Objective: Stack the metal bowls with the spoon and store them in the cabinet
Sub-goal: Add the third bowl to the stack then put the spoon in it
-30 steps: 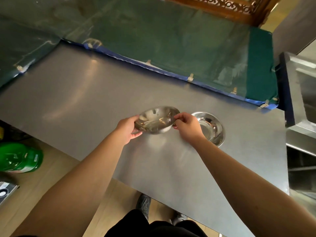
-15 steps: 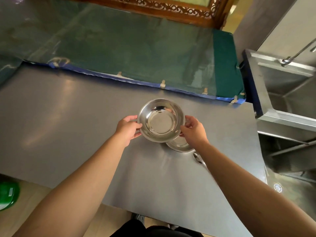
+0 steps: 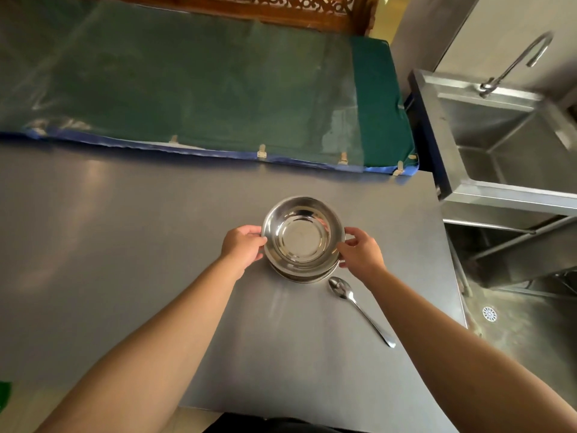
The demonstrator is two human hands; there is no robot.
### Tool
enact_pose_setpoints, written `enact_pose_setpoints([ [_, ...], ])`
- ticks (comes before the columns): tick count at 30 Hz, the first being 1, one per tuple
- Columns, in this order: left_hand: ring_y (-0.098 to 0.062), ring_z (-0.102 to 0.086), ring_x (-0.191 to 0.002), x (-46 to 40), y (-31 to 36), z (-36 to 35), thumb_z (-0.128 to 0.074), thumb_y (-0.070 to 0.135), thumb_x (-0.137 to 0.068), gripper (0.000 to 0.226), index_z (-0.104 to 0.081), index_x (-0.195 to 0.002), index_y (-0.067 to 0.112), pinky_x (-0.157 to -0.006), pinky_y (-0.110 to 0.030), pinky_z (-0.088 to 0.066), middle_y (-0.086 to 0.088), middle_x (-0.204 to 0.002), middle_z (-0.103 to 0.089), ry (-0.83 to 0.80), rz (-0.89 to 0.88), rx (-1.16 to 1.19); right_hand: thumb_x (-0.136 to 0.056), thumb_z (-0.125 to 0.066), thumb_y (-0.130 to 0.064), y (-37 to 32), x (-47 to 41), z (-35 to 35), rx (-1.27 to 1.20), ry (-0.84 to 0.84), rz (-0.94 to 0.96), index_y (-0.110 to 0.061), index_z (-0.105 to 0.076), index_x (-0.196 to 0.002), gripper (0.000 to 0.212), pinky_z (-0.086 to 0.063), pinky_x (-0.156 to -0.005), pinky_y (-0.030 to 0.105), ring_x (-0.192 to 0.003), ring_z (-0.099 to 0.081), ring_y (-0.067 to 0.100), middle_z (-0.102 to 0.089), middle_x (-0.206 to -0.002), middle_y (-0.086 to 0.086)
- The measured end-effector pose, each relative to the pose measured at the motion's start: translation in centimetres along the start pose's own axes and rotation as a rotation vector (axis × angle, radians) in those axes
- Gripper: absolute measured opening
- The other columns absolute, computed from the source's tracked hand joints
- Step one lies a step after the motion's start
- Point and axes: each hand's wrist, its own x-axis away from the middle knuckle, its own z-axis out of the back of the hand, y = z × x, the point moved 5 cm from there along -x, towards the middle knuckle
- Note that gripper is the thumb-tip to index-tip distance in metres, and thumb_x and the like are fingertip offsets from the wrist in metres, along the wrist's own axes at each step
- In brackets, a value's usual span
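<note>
Since half a second ago the top bowl (image 3: 302, 234) has come down and over, from hanging off to one side of the lower bowl (image 3: 307, 277) to sitting nested in it, so that only a thin crescent of the lower rim shows at the near edge; the view has also swung, and the whole spoon (image 3: 359, 307) now lies in sight, where before only its tip showed past the right forearm.

The top bowl sits upright, its shiny inside facing up; the left hand (image 3: 242, 246) grips its left rim, fingers (image 3: 249, 229) curled narrowly over the edge and the thumb against the outer wall; the right hand (image 3: 362, 253) grips the right rim in the same way, its fingers (image 3: 354, 232) bent close around the edge, the thumb lower on the side; the bowl lies straight between the two hands, touching both.

The spoon lies flat on the table (image 3: 125, 245), just beside the near right edge of the stacked bowls and apart from them, its scoop toward the bowls and its handle running away toward the table's near right edge; the right forearm passes beside it; neither hand touches it.

Beyond the table lies a green cover (image 3: 203, 89) held by small clips; to the right stands a steel sink (image 3: 505, 145) with a curved tap (image 3: 518, 60).
</note>
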Motion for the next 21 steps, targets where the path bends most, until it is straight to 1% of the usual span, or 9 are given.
enact_pose_setpoints([
  [5,-0.015,-0.066,-0.078,-0.8,-0.9,-1.0,-0.068,0.008,-0.085,0.023,-0.072,-0.103,0.021,-0.068,-0.03,-0.059,0.001,-0.098,-0.071,0.028,-0.014,-0.117,-0.089,-0.066,-0.022,1.9,-1.2,-0.1,0.032,-0.026,-0.03,-0.027,-0.067,-0.119,0.03,-0.061,-0.083,0.048,-0.082,-0.073,0.027,-0.07,-0.092,-0.003],
  [7,-0.014,-0.065,-0.073,-1.2,-1.3,-1.2,-0.068,0.007,-0.084,0.022,-0.072,-0.1,0.022,-0.069,-0.032,-0.059,0.002,-0.097,-0.071,0.041,-0.025,-0.154,-0.09,-0.067,-0.026,2.3,-1.7,-0.3,0.057,-0.033,-0.03,-0.027,-0.067,-0.121,0.031,-0.06,-0.087,0.046,-0.088,-0.071,0.026,-0.071,-0.099,-0.001],
  [8,-0.014,-0.066,-0.076,-1.5,-1.5,-1.3,-0.069,0.007,-0.084,0.022,-0.073,-0.1,0.022,-0.074,-0.033,-0.06,0.002,-0.099,-0.071,0.047,-0.031,-0.175,-0.09,-0.067,-0.028,2.5,-2.0,-0.3,0.073,-0.033,-0.031,-0.027,-0.067,-0.122,0.032,-0.059,-0.088,0.044,-0.09,-0.071,0.027,-0.07,-0.104,0.0],
  [11,-0.02,-0.068,-0.096,-2.0,-2.0,-1.3,-0.07,0.009,-0.083,0.031,-0.074,-0.112,0.018,-0.09,-0.041,-0.058,-0.002,-0.108,-0.071,0.046,-0.051,-0.238,-0.091,-0.069,-0.029,3.0,-2.4,-0.6,0.119,-0.033,-0.036,-0.026,-0.066,-0.126,0.036,-0.056,-0.085,0.043,-0.095,-0.071,0.031,-0.067,-0.114,0.002],
  [13,-0.022,-0.068,-0.102,-2.2,-2.1,-1.5,-0.07,0.008,-0.083,0.036,-0.072,-0.117,0.019,-0.094,-0.043,-0.055,-0.001,-0.11,-0.069,0.044,-0.062,-0.262,-0.091,-0.071,-0.027,3.3,-2.7,-0.8,0.139,-0.04,-0.041,-0.024,-0.065,-0.129,0.039,-0.056,-0.086,0.044,-0.096,-0.071,0.033,-0.065,-0.116,0.002],
  [15,-0.02,-0.069,-0.098,-2.4,-2.2,-1.6,-0.068,0.006,-0.082,0.037,-0.072,-0.116,0.02,-0.092,-0.042,-0.057,0.0,-0.108,-0.067,0.055,-0.066,-0.262,-0.091,-0.071,-0.024,3.6,-3.0,-0.9,0.148,-0.043,-0.05,-0.023,-0.065,-0.13,0.039,-0.056,-0.087,0.045,-0.097,-0.07,0.034,-0.066,-0.116,0.002],
  [18,-0.013,-0.069,-0.081,-2.6,-2.3,-1.9,-0.063,0.002,-0.082,0.038,-0.072,-0.114,0.02,-0.075,-0.034,-0.062,-0.001,-0.109,-0.071,0.069,-0.056,-0.223,-0.091,-0.07,-0.019,4.0,-3.2,-1.1,0.133,-0.045,-0.064,-0.021,-0.066,-0.128,0.037,-0.058,-0.087,0.045,-0.093,-0.071,0.032,-0.069,-0.111,0.003],
  [19,-0.013,-0.069,-0.08,-2.6,-2.3,-1.9,-0.062,0.002,-0.082,0.039,-0.072,-0.114,0.02,-0.072,-0.033,-0.062,-0.001,-0.11,-0.072,0.074,-0.051,-0.219,-0.091,-0.07,-0.018,4.0,-3.2,-1.2,0.124,-0.047,-0.067,-0.021,-0.066,-0.126,0.036,-0.058,-0.087,0.046,-0.091,-0.071,0.031,-0.07,-0.108,0.003],
  [21,-0.018,-0.07,-0.085,-2.6,-2.3,-2.0,-0.06,0.001,-0.079,0.041,-0.072,-0.114,0.021,-0.076,-0.036,-0.062,-0.001,-0.11,-0.072,0.082,-0.043,-0.214,-0.09,-0.07,-0.015,4.1,-3.3,-1.3,0.113,-0.046,-0.068,-0.021,-0.067,-0.124,0.035,-0.058,-0.087,0.049,-0.089,-0.071,0.032,-0.071,-0.104,0.003],
])
